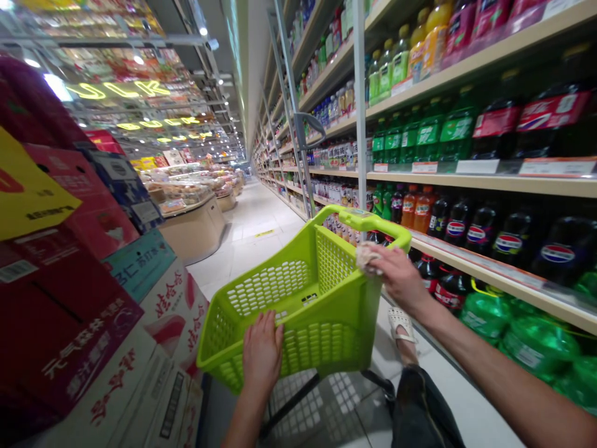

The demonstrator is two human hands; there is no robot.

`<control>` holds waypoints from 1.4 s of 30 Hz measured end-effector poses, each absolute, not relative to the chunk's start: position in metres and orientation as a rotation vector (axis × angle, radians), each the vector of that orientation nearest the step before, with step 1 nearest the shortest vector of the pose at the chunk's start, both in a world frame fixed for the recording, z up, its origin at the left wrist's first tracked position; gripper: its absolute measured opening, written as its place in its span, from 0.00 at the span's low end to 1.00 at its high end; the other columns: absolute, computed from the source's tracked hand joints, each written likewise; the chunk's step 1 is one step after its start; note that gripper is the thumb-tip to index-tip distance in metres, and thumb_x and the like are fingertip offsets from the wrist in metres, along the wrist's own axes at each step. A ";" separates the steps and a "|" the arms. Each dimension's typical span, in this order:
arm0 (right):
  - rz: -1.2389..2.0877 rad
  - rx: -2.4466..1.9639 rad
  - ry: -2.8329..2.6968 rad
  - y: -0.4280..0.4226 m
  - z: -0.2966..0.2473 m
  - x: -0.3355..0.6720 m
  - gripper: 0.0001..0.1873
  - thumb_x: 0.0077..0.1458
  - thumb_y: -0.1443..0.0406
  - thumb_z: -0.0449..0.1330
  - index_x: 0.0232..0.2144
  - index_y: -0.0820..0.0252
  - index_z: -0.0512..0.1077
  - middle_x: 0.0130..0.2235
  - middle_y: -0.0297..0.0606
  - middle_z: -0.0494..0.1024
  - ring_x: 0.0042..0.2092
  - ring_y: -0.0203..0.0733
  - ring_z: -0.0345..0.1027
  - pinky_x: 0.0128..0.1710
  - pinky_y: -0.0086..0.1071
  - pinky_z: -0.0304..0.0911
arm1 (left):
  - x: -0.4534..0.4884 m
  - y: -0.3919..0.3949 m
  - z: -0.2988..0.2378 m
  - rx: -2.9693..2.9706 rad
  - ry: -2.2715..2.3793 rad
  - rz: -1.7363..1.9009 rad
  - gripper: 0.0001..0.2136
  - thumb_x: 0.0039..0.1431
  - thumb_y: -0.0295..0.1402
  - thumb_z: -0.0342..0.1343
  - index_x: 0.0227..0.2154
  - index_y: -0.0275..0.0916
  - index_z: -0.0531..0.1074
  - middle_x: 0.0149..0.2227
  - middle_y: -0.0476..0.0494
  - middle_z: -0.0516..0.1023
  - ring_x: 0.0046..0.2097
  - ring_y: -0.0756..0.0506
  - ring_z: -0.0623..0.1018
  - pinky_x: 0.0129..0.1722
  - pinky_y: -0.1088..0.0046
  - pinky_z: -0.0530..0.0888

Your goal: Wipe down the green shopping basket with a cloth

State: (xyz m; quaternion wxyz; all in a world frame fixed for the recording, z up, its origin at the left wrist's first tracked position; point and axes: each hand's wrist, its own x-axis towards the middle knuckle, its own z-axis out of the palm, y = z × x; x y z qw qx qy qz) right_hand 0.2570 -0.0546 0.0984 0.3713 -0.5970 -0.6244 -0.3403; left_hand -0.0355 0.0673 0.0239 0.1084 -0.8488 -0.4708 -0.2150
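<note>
A lime-green plastic shopping cart (321, 330) stands in front of me, its basket bare inside. My left hand (262, 348) rests on the near rim of the basket, fingers curled over the edge with their tips inside. A crumpled, pale cloth (369, 256) is in my right hand (396, 274), pressed against the corner where the cart's handle (368, 221) joins the basket. The fingers of that hand close around the cloth. Below the basket, dark legs with wheels show on the tiled floor.
Shelves of drink bottles (466, 124) line the right side, with a ladder (298, 124) leaning against them further along. Stacked drink cartons (153, 311) rise close on the left. A pale tiled aisle (247, 218) runs ahead past display counters (196, 227). My shoe (402, 323) is beside the cart.
</note>
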 end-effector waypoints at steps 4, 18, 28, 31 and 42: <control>-1.015 -1.641 -1.383 -0.066 0.111 0.291 0.13 0.50 0.73 0.50 0.35 0.61 0.71 0.48 0.46 0.71 0.52 0.48 0.62 0.53 0.50 0.51 | -0.031 0.063 0.029 -2.491 -1.436 -0.589 0.17 0.60 0.32 0.43 0.49 0.32 0.65 0.51 0.38 0.70 0.55 0.41 0.65 0.53 0.60 0.62; -1.053 -1.675 -1.390 -0.067 0.107 0.278 0.15 0.50 0.74 0.49 0.38 0.61 0.71 0.50 0.45 0.70 0.52 0.46 0.62 0.54 0.49 0.51 | -0.030 0.060 0.027 -2.495 -1.407 -0.589 0.18 0.60 0.32 0.41 0.50 0.32 0.65 0.52 0.38 0.69 0.55 0.41 0.65 0.52 0.60 0.63; -0.842 -1.513 -1.577 -0.056 0.085 0.245 0.15 0.52 0.73 0.48 0.38 0.59 0.71 0.50 0.43 0.70 0.52 0.42 0.62 0.52 0.43 0.57 | -0.027 0.055 0.031 -2.478 -1.431 -0.527 0.17 0.60 0.31 0.42 0.50 0.32 0.65 0.52 0.39 0.69 0.55 0.41 0.65 0.52 0.61 0.64; -0.834 -1.544 -1.299 -0.064 0.101 0.262 0.13 0.51 0.71 0.50 0.38 0.61 0.71 0.49 0.45 0.70 0.51 0.43 0.63 0.51 0.41 0.59 | -0.024 0.053 0.029 -2.453 -1.425 -0.559 0.17 0.60 0.31 0.42 0.49 0.34 0.65 0.52 0.39 0.69 0.55 0.42 0.66 0.52 0.61 0.64; -0.892 -1.971 -1.488 -0.050 0.112 0.242 0.11 0.47 0.65 0.54 0.34 0.60 0.71 0.49 0.44 0.70 0.52 0.52 0.57 0.52 0.52 0.44 | -0.016 0.047 0.031 -2.523 -1.430 -0.583 0.17 0.60 0.30 0.42 0.50 0.34 0.65 0.52 0.40 0.69 0.55 0.43 0.65 0.51 0.64 0.64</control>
